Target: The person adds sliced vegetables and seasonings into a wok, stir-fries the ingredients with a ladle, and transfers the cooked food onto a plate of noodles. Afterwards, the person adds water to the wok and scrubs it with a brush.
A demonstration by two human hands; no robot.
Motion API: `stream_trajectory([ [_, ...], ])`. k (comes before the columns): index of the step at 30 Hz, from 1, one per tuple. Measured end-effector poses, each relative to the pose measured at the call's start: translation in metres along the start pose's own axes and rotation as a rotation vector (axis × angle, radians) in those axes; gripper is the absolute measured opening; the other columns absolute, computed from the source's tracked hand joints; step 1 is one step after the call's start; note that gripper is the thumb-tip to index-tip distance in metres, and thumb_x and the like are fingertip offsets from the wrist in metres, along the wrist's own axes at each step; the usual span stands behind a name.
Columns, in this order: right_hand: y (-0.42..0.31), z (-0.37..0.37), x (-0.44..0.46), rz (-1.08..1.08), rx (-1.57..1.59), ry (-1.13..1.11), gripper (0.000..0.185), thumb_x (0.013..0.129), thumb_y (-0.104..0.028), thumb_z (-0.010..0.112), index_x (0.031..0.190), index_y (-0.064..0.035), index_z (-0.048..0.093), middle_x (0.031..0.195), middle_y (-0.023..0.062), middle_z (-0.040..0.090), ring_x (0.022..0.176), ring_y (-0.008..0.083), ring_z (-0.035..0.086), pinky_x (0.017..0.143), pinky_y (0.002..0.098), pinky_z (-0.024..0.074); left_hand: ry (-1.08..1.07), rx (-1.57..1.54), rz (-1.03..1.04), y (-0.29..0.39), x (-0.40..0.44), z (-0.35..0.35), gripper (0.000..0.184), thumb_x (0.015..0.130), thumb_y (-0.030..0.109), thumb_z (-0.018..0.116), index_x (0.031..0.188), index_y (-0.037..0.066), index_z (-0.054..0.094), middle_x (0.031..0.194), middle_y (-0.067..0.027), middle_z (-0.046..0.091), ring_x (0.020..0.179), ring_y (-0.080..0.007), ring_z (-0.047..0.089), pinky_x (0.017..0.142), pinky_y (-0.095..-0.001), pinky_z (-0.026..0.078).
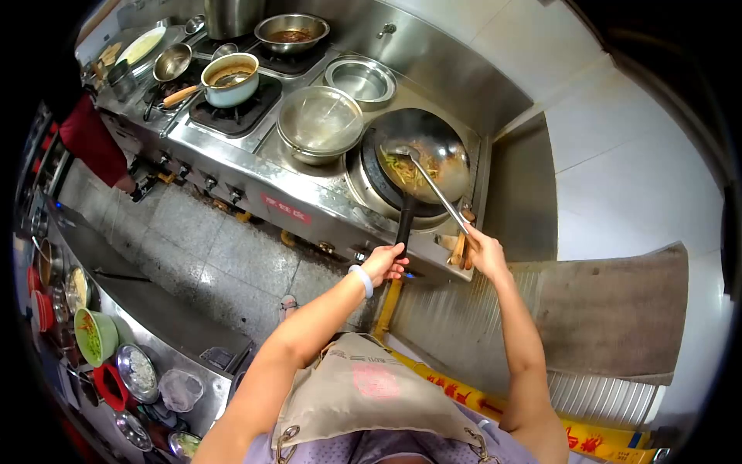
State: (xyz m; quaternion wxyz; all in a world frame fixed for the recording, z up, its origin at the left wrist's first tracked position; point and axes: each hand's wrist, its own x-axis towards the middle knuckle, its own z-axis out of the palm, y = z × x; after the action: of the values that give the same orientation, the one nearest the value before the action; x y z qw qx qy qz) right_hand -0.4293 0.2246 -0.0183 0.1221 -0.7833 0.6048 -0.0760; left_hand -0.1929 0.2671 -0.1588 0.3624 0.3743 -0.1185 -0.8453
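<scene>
We cannot surely read the stove's [249,172] red label [286,209] or the apron's [328,390] pink print [375,380], while our left hand [382,265] curls its fingers round the handle [404,224] of the wok [447,144] on the stove, and our right hand [485,253] grips the ladle [439,192] dipping into its food [406,172].

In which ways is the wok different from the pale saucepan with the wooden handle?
The wok is dark and wide, while the saucepan is pale and smaller. The wok's handle is black; the saucepan's handle is orange-brown. The left hand grips the wok's handle, whereas no hand touches the saucepan. Both are at the stove, and each has one long handle.
</scene>
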Motion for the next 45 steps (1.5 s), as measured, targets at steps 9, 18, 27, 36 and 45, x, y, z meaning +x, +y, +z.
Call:
stream_trajectory([
  [9,-0.021,-0.066,-0.068,0.137,-0.008,-0.040,0.058,0.073,0.003,0.056,0.125,-0.0208,0.054,0.097,0.0195,0.061,0.089,0.0336,0.060,0.076,0.0359,0.0461,0.000,-0.018,0.004,0.000,-0.002,0.003,0.026,0.091,0.032,0.054,0.099,0.008,0.050,0.081,-0.0048,0.063,0.056,-0.0111,0.057,0.049,-0.0266,0.050],
  [18,0.013,0.024,-0.017,0.393,0.559,0.109,0.057,0.078,-0.004,0.056,0.133,-0.0128,0.045,0.082,0.0093,0.064,0.057,0.0155,0.058,0.052,0.0266,0.0468,0.022,0.001,0.003,0.000,-0.004,0.005,0.028,0.091,0.033,0.054,0.102,0.007,0.049,0.081,-0.0050,0.062,0.056,-0.0115,0.056,0.048,-0.0270,0.049],
  [27,-0.025,0.028,-0.015,0.561,1.191,-0.129,0.060,0.087,-0.006,0.052,0.141,-0.0174,0.030,0.066,0.0010,0.048,0.048,0.0080,0.044,0.038,0.0220,0.0351,0.019,-0.012,-0.005,0.000,-0.001,0.003,0.027,0.091,0.033,0.054,0.099,0.007,0.050,0.082,-0.0059,0.063,0.058,-0.0121,0.056,0.050,-0.0276,0.049],
  [36,-0.056,-0.007,-0.068,0.473,0.984,-0.157,0.060,0.086,-0.003,0.054,0.140,-0.0177,0.034,0.064,-0.0015,0.047,0.045,0.0053,0.042,0.036,0.0207,0.0345,0.028,-0.010,-0.018,0.001,-0.006,0.006,0.027,0.092,0.031,0.053,0.102,0.006,0.049,0.082,-0.0054,0.062,0.057,-0.0115,0.055,0.051,-0.0276,0.049],
  [45,-0.023,0.002,-0.034,0.400,0.654,-0.016,0.055,0.081,-0.004,0.055,0.134,-0.0146,0.045,0.062,0.0026,0.055,0.043,0.0085,0.046,0.039,0.0255,0.0382,0.014,0.001,0.010,-0.004,-0.003,0.004,0.031,0.091,0.035,0.054,0.104,0.007,0.050,0.081,-0.0040,0.063,0.057,-0.0102,0.056,0.049,-0.0260,0.050],
])
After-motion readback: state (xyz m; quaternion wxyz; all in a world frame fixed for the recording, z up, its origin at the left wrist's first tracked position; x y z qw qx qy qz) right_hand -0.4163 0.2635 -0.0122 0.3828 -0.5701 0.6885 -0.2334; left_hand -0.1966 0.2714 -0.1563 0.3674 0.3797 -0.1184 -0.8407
